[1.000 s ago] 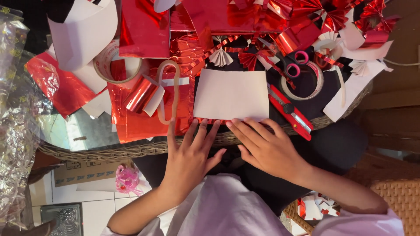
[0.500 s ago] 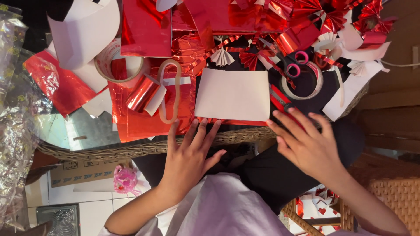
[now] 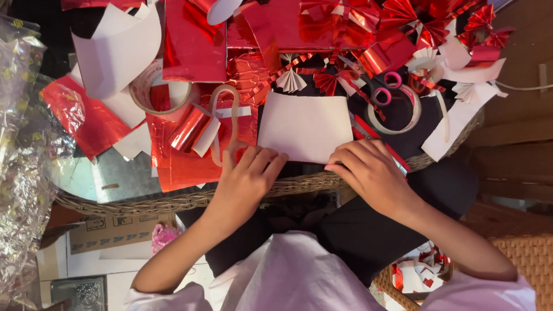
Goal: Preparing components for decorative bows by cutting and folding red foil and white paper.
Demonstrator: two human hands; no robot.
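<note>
Nearest, 2 bare forearms reach forward from pale sleeves over a dark lap toward the woven rim of a wicker table point(image 3: 173, 201). Both hands rest at the near edge of a white folded sheet point(image 3: 305, 126) that lies flat on the tabletop, its long sides running left to right. The left hand point(image 3: 245, 178) lies palm down with fingers stretched forward and slightly spread; its fingertips touch the sheet's near left corner and press on it, gripping nothing. The right hand point(image 3: 368, 170) is loosely curled, knuckles up, fingers bent down onto the sheet's near right corner; it covers that corner, and I cannot tell whether anything is pinched under it. So the sheet sits just ahead of and between the 2 hands, pinned at its near edge.

Left of the sheet lie red foil sheets point(image 3: 190, 155), a small foil roll point(image 3: 190, 128) and a tape ring point(image 3: 160, 87). To the right, just beyond the right hand, a second tape ring point(image 3: 397, 118) lies by pink-handled scissors point(image 3: 386, 86). Farther off, pleated red foil fans point(image 3: 415, 17) and curled white paper scraps point(image 3: 115, 52) crowd the far side. Crinkled clear wrap point(image 3: 23, 173) hangs at the far left.
</note>
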